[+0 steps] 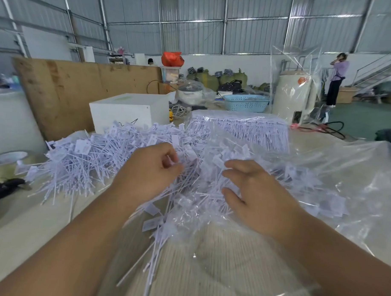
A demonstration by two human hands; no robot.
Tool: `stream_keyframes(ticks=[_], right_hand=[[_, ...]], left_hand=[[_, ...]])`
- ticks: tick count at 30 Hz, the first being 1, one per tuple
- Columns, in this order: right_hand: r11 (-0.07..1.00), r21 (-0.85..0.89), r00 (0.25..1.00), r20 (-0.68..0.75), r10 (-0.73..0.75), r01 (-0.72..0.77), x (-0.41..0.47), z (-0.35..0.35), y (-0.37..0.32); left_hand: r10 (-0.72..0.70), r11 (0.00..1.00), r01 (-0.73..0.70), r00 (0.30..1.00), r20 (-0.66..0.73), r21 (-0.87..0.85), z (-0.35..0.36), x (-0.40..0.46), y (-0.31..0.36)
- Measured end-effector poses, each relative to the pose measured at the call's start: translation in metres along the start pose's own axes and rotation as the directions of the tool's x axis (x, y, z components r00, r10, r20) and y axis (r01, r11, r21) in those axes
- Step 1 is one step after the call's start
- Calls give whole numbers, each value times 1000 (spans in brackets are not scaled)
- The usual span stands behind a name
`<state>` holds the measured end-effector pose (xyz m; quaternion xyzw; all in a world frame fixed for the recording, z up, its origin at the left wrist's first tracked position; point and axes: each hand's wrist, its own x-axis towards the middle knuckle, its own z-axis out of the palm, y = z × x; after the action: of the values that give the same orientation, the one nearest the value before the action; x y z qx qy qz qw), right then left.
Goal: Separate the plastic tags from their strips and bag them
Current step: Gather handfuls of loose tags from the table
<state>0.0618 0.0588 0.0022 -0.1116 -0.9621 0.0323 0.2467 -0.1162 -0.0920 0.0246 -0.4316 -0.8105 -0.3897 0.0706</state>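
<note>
1. Left hand [149, 168]: fingers curled inward, fingertips pinching pale plastic tags [174, 162] at the top of the heap; back of the hand faces the camera.
2. Right hand [252, 194]: fingers bent and spread, pressing down on a clear plastic bag [322, 174] with tags under the film. Cannot tell whether it pinches a tag or only the film.
3. Loose tag pile [83, 164]: spreads out to the left of the left hand and beyond both hands, lying on the bench [32, 219]. Long thin stems stick out in all directions; some hang toward the camera below the left wrist.
4. Bagged bundle of tags [239, 131]: beyond the right hand, tags in neat rows inside clear film, resting on the bench.
5. The clear bag runs from under the right hand out to its right, crumpled and open.
6. White box [129, 112]: beyond the left hand, behind the pile.
7. Blue basket [246, 103]: well beyond the right hand.
8. A person [336, 79] stands far off, past the right hand.
</note>
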Motion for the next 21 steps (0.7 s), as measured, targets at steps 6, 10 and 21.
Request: stream_keyframes(ticks=[6, 10, 21], right_hand=[[966, 65, 968, -57, -245, 249, 2, 3, -32], [935, 92, 923, 155, -352, 342, 9, 11, -45], [985, 150, 909, 395, -134, 81, 16, 13, -48]], left_hand=[[-209, 937, 118, 944, 255, 329, -12, 8, -12], [-260, 939, 103, 839, 478, 329, -7, 0, -5], [-245, 930, -15, 719, 650, 367, 4, 5, -1]])
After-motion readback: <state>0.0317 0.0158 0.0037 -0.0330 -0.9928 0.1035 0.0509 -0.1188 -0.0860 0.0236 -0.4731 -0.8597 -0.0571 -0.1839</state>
